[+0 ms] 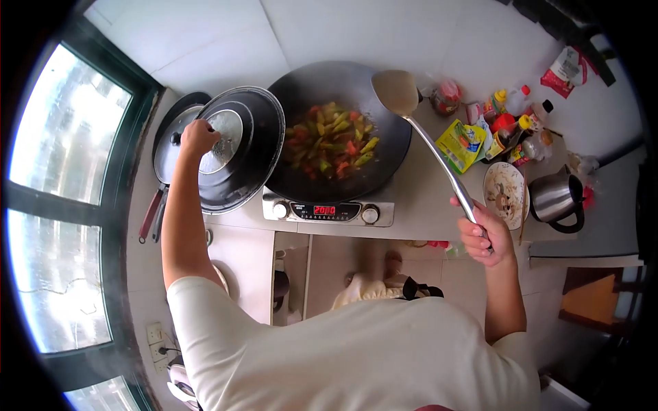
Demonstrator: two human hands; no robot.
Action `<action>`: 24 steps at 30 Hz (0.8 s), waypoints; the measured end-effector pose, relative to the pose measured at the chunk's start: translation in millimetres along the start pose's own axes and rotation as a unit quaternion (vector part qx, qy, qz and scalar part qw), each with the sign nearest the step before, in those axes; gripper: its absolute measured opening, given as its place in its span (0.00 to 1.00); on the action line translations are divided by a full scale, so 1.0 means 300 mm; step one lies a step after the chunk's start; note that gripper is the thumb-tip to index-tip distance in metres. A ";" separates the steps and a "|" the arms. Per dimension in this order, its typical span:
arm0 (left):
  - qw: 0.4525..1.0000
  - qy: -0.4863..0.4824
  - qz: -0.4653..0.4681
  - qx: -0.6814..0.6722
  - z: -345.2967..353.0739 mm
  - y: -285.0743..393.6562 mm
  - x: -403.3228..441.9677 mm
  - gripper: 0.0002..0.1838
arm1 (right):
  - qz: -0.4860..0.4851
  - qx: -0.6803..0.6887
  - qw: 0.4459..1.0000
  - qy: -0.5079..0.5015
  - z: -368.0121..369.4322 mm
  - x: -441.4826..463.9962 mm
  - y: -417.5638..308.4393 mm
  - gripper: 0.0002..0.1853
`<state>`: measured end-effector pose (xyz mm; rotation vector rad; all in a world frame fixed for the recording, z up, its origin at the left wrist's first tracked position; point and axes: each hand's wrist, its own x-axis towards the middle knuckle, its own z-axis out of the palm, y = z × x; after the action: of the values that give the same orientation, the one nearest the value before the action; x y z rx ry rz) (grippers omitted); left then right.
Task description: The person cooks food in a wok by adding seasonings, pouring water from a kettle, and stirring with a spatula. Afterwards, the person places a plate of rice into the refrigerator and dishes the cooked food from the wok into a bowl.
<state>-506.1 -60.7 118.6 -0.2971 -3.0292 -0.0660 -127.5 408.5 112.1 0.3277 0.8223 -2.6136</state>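
My left hand (200,137) is closed at the centre of a large dark wok lid (259,147) with a glass middle; the knob itself is hidden under my fingers. The lid is held to the left of the wok (391,140), overlapping a smaller lidded frying pan (168,152). Chopped green and red vegetables (332,140) lie in the wok. In my right hand (486,236) is the handle of a metal wok spatula (396,92); its broad blade is raised over the wok's right rim.
The wok stands on an induction cooker (274,209) with a lit red display. Right of it are a yellow seasoning packet (459,144), several bottles, a used bowl (495,177) and a steel kettle (552,195). A window (62,130) borders the left.
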 end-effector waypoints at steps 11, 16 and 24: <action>0.981 -0.023 0.190 -0.037 -0.118 0.613 -0.006 0.14 | -0.089 0.021 0.994 -0.056 0.044 -0.194 -0.044 0.22; 0.960 -0.050 0.274 0.022 0.133 0.772 0.032 0.15 | -0.164 0.006 0.985 -0.045 0.018 -0.338 -0.031 0.23; 0.956 -0.030 0.290 -0.026 0.166 0.748 -0.005 0.13 | -0.189 0.100 0.972 0.096 -0.068 -0.527 0.111 0.19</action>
<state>-465.1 161.5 76.5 -1.1903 -2.8620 -0.0912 31.0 440.4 130.8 0.5345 0.7439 -3.0694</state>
